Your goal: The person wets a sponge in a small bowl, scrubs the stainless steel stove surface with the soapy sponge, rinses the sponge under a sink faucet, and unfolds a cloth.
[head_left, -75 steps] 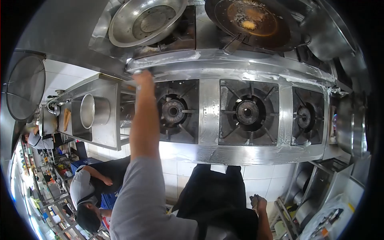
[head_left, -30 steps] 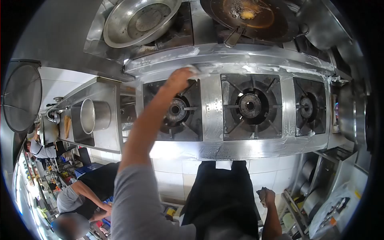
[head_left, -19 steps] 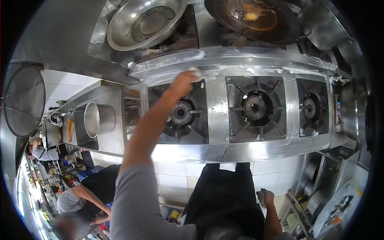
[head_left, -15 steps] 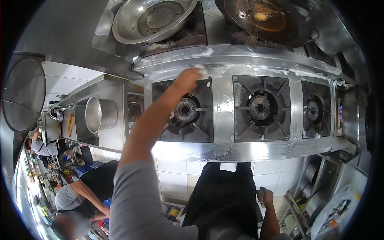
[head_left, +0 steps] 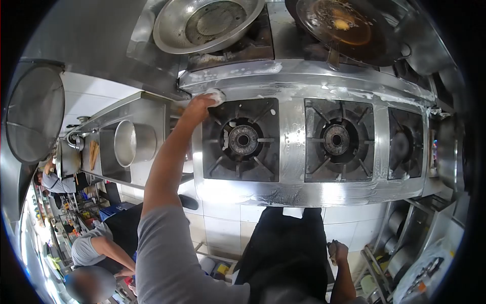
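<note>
I see the left hand stretched to the far left corner of the stove, with its fingers clamped on a white, foamy pad. This pad is pressed to the steel, just beside the back left corner of the left burner. The right hand hangs low, near the black apron, and is closed around a dark grey piece; I cannot tell if it is a cloth. White foam lies in streaks along the back of the steel top, behind the middle burner. Beyond the back ledge I notice a wide metal bowl and, to its right, a dark pan. On the left counter stands a pot. Below it, a co-worker leans forward.
</note>
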Demonstrator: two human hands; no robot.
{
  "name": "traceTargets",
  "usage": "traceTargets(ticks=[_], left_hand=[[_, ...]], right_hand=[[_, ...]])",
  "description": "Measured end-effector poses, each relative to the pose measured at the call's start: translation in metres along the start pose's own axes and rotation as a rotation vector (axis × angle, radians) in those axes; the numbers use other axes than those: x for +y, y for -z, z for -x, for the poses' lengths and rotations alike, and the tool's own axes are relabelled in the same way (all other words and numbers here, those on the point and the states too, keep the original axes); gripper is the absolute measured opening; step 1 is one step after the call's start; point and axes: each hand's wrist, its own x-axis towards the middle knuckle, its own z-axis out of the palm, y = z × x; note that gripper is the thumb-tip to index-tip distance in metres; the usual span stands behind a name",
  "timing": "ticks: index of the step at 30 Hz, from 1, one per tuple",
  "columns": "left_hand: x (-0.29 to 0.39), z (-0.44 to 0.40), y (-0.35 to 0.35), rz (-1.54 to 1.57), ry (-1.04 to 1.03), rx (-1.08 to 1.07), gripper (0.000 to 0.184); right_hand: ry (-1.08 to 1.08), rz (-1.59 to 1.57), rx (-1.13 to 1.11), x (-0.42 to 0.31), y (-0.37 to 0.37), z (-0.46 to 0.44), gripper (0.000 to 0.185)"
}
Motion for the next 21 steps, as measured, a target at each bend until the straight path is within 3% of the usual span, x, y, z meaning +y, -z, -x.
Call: traceTargets(ticks=[1,3,5,8,9,11,12,13,14,16,18,19,20,21], left_hand=[[-0.003,0.013,0.000,-0.053,0.060,0.047,0.051],[-0.006,0.039,-0.001,-0.015,0.175,0.086,0.047],[-0.010,0.050,0.003,-0.004,0.376,0.101,0.046],[0.020,0.017,0.010,-0.176,0.288,0.120,0.047],[0.015,0.009,0.006,-0.179,0.293,0.117,0.047],[-0.008,0.003,-0.003,-0.060,0.038,-0.031,0.047],[-0.014,0.009,0.001,-0.079,0.305,-0.091,0.047],[-0.014,0.018,0.003,-0.076,0.308,-0.088,0.047],[-0.016,0.028,0.004,-0.030,0.274,0.060,0.049],[0.002,0.049,-0.003,0.070,0.277,0.337,0.059],[0.014,0.096,-0.033,-0.048,0.427,0.288,0.055],[0.023,0.129,-0.056,-0.086,0.335,0.383,0.054],[0.068,0.147,-0.045,-0.067,0.527,0.312,0.051],[0.076,0.181,-0.060,-0.101,0.444,0.307,0.047]], right_hand=[[0.008,0.008,0.000,-0.002,0.005,0.001,0.029],[-0.011,-0.267,0.058,-0.001,0.011,0.003,0.025],[0.093,-0.150,0.133,0.017,0.008,0.000,0.021],[0.130,0.072,0.143,0.029,0.006,-0.012,0.021],[0.126,-0.050,0.114,0.020,0.010,-0.012,0.022],[0.122,-0.158,0.064,0.004,0.006,-0.015,0.022],[0.247,0.039,0.093,0.001,0.009,-0.015,0.022],[0.372,0.229,0.137,-0.004,0.010,-0.021,0.022],[0.122,-0.123,0.060,-0.015,0.013,-0.017,0.021],[0.121,-0.195,0.050,-0.024,0.012,-0.015,0.022],[0.129,-0.207,0.004,-0.033,0.016,-0.012,0.028],[-0.021,-0.251,-0.040,-0.038,0.018,-0.010,0.028],[-0.006,-0.186,-0.019,-0.036,0.018,-0.009,0.029],[0.011,-0.121,0.001,-0.035,0.017,-0.008,0.029]])
